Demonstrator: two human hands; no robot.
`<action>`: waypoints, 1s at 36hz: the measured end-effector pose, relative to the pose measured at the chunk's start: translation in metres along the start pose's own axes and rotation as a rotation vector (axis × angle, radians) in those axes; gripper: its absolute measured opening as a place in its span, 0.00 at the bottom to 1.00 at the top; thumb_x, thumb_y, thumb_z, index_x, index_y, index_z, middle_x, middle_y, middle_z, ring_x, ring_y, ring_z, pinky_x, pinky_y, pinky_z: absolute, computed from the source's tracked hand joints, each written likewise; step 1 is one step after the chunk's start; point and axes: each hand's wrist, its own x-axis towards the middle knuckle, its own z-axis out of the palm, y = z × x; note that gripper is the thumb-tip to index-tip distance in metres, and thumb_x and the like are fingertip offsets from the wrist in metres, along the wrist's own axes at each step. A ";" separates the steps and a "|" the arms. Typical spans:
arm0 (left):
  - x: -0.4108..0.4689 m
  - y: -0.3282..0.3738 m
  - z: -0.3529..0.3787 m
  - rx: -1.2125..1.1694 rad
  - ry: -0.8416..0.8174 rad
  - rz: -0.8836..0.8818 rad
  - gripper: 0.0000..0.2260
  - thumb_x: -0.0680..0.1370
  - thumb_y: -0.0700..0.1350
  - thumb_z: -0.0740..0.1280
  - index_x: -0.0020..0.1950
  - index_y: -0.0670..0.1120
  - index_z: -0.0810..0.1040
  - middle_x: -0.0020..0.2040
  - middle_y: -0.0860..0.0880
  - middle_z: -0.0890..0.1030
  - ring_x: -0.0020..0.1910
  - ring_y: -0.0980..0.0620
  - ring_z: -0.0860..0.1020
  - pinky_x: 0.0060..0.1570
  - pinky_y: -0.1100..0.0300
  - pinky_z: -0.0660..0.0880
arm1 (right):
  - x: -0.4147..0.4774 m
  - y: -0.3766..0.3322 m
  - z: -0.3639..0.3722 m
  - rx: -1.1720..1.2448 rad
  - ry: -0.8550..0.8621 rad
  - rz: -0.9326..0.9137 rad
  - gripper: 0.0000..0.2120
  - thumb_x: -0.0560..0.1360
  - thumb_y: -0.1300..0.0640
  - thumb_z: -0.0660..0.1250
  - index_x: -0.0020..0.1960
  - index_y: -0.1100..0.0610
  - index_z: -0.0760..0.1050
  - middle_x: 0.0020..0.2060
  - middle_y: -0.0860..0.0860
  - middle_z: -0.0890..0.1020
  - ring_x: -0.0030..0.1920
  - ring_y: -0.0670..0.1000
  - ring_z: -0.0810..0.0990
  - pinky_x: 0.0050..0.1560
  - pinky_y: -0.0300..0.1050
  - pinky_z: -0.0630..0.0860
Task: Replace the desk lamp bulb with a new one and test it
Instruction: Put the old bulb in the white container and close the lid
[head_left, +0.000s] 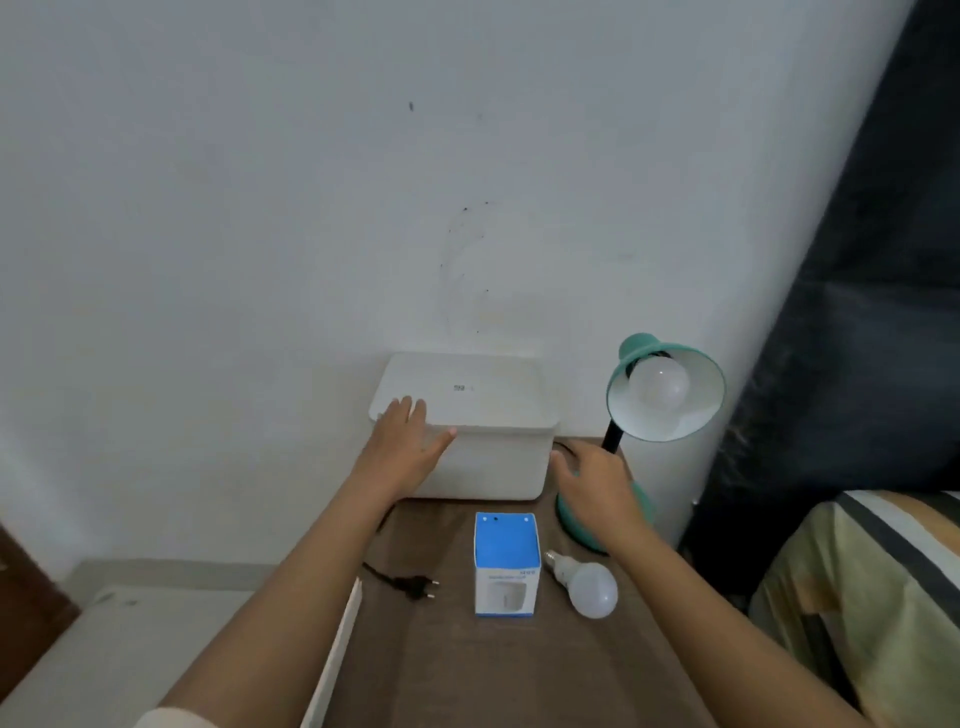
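Note:
A teal desk lamp (666, 387) stands at the table's back right with a white bulb (660, 383) in its shade, unlit. A loose white bulb (589, 587) lies on the wooden table (441, 665) beside a blue-and-white bulb box (506, 564). The lamp's black plug (418, 587) lies unplugged left of the box. My left hand (408, 441) rests flat and open on the lid's front left corner of a white lidded container (488, 462). My right hand (597, 480) hovers open over the lamp base, by the container's right side.
The white container sits against the white wall at the table's back. A dark curtain (857, 312) hangs on the right, with a striped bed cover (872, 597) below it. A white surface (130, 649) lies to the left of the table.

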 end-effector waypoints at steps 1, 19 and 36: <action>0.005 -0.009 -0.001 -0.026 0.016 -0.034 0.33 0.79 0.61 0.53 0.76 0.42 0.50 0.78 0.43 0.50 0.77 0.47 0.47 0.75 0.51 0.49 | 0.009 -0.001 0.003 0.015 0.003 0.001 0.15 0.78 0.54 0.59 0.55 0.64 0.76 0.52 0.61 0.81 0.55 0.60 0.78 0.43 0.43 0.67; 0.062 -0.075 0.013 -0.659 0.056 -0.108 0.35 0.61 0.57 0.78 0.63 0.57 0.66 0.55 0.65 0.73 0.58 0.58 0.74 0.49 0.68 0.72 | 0.107 0.002 0.050 0.353 -0.034 0.162 0.32 0.74 0.51 0.66 0.74 0.59 0.59 0.70 0.53 0.69 0.69 0.56 0.68 0.64 0.46 0.66; 0.059 -0.064 -0.020 -0.735 0.218 0.012 0.43 0.53 0.61 0.79 0.65 0.58 0.67 0.60 0.60 0.75 0.59 0.61 0.73 0.53 0.60 0.73 | 0.097 -0.030 0.041 0.580 0.119 0.027 0.35 0.75 0.55 0.66 0.76 0.54 0.52 0.76 0.49 0.58 0.75 0.49 0.57 0.68 0.37 0.54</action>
